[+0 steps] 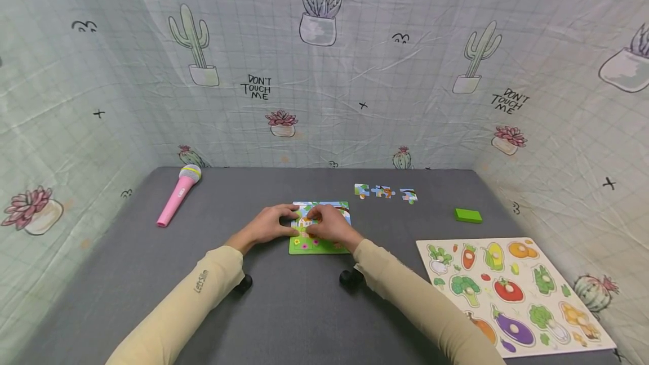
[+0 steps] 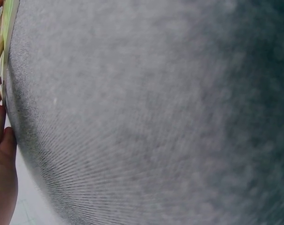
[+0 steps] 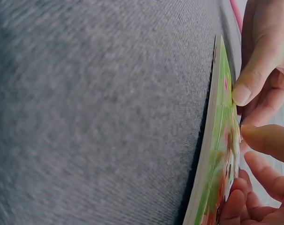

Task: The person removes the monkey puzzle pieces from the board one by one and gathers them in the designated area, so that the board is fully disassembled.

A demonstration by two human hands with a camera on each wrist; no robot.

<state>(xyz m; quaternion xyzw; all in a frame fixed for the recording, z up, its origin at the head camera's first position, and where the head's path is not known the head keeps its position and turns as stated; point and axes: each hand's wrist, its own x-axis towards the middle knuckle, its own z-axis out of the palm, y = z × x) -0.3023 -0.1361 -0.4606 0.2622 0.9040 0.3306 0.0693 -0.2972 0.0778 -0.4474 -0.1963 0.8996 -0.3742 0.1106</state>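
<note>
A jigsaw puzzle (image 1: 304,249) with a green and blue picture lies flat on the grey table, with both hands over it. My left hand (image 1: 269,224) rests at its left side, thumb and fingers spread apart and touching the edge area. From the right, my right hand (image 1: 334,225) reaches over the middle, thumb and fingers curled and seeming to pinch a puzzle piece against the picture; the fingers largely hide that piece. In the right wrist view the left thumb (image 3: 245,93) presses on the puzzle's green part, and the right thumb (image 3: 266,138) touches the surface beside it.
Several loose puzzle pieces (image 1: 383,191) lie behind the puzzle to the right. A green block (image 1: 468,216) sits farther right, behind a wooden vegetable board (image 1: 426,249). At the far left lies a pink toy microphone (image 1: 174,199). A patterned cloth (image 1: 329,117) walls the table.
</note>
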